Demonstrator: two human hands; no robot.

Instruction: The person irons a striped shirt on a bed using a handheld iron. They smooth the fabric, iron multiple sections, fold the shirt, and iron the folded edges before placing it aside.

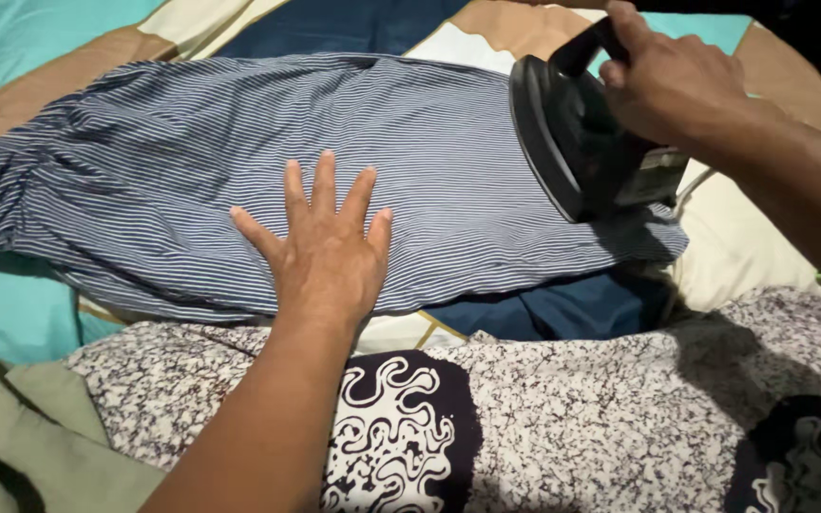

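A blue-and-white striped garment point(173, 161) lies spread across the bed cover. My left hand point(320, 252) rests flat on its near edge, fingers spread, holding nothing. My right hand point(672, 81) grips the handle of a black clothes iron point(572, 142). The iron is tilted up on its heel at the garment's right end, its dark soleplate facing left toward the cloth.
Under the garment is a patchwork cover point(11, 66) in turquoise, tan, cream and navy. A speckled white-and-purple cloth with dark swirl patches point(563, 408) lies nearest me. An olive-green cloth point(21, 427) sits at the lower left. A cream pillow point(743, 237) lies right of the iron.
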